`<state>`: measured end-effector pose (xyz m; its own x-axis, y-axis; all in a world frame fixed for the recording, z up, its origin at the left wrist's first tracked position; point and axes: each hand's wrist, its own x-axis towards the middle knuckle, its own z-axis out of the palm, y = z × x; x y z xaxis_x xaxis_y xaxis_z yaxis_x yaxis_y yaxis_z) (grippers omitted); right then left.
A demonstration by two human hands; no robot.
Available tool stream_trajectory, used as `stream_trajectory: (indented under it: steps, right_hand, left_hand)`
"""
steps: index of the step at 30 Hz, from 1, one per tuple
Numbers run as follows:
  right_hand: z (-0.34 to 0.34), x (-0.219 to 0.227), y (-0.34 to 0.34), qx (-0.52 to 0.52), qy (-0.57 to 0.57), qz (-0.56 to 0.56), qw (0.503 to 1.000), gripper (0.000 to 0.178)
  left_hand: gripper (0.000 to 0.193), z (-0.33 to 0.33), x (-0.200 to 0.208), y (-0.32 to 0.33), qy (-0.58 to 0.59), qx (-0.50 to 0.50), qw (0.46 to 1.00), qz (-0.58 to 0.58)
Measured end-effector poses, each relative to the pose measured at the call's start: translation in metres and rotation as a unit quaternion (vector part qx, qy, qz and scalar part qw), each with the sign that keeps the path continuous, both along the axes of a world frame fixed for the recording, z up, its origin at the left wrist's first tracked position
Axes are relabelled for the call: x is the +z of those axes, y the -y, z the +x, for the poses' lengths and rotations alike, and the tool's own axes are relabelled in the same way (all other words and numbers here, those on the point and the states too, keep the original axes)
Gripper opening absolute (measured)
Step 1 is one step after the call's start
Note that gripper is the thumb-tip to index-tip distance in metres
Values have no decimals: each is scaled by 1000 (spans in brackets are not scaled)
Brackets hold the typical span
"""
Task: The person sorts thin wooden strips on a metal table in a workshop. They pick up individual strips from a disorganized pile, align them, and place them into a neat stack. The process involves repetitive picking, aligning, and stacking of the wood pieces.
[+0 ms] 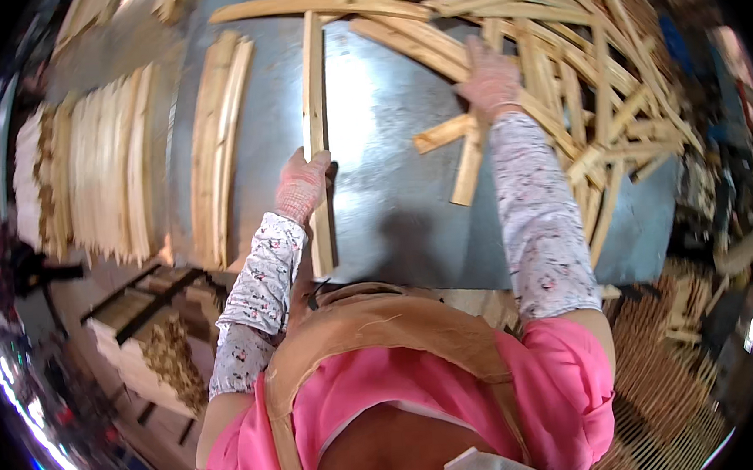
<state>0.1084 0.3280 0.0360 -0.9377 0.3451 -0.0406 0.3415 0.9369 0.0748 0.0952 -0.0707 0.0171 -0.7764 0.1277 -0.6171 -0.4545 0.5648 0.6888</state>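
Note:
My left hand [302, 186], in a pale pinkish glove, is closed around a long, narrow wooden strip [312, 91]. That strip lies lengthwise on the grey metal tabletop [373, 183], its near end close to my apron. To the right, my gloved right hand [491, 78] rests over a heap of loose wooden strips [596, 62], thumb apart from the fingers. A long strip [420, 44] runs diagonally beneath that hand. Two short wood pieces [465, 159] stick out from the heap just below it. My fingertips partly hide the strips there.
Left of my left hand lie a few side-by-side strips [222, 150]. Farther left is a wide row of aligned strips [101, 162]. A curved strip [317, 8] crosses the far side. Stacked lumber [153, 347] stands below left, and more wood [665, 372] lies below right.

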Motion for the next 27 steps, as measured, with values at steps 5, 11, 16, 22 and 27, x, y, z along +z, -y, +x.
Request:
stream_trajectory:
  steps: [5,11,16,22,27]
  right_hand:
    - [-9,3,-4,17,33,-12,999,44]
    - [-8,46,85,-56,136,-200,969,72]
    - [23,-1,143,-204,19,-723,660,58]
    - [7,-32,269,-190,-83,-711,672,57]
    - [13,-35,393,-165,-47,-402,900,89]
  left_hand:
    - [59,-3,13,120,-268,-180,846,-425]
    - [117,-10,7,184,-173,-76,864,-466]
    - [122,-26,24,200,-106,-68,925,-359]
    - [112,-16,28,179,-79,-124,938,-314]
    - [107,18,-4,161,-176,-144,937,-265]
